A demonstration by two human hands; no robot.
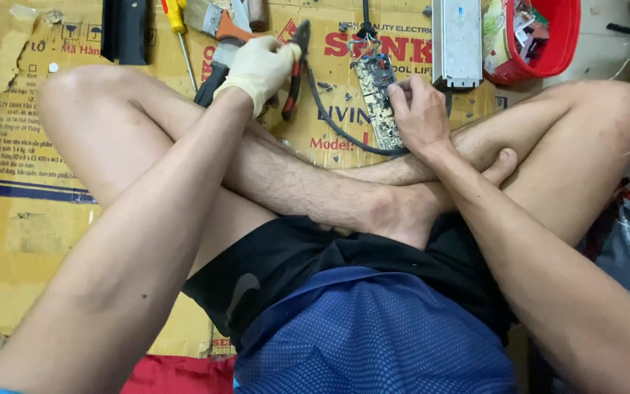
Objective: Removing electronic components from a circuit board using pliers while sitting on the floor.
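Observation:
I sit cross-legged on flattened cardboard [23,219]. My left hand [258,69], in a pale yellow glove, is closed on red-and-black handled pliers [297,69] whose jaws point away from me. My bare right hand [418,109] presses down on a long tan circuit board [375,91] lying on the cardboard in front of my shins. A black cable [333,120] curves from the board's far end round to under my right hand. The pliers sit just left of the board, a short gap apart from it.
A grey metal casing [457,40] lies beyond the board. A red plastic basket [548,40] of small parts stands at the far right. A yellow-handled screwdriver [179,29], a paintbrush [209,18] and a black box [127,29] lie at the far left.

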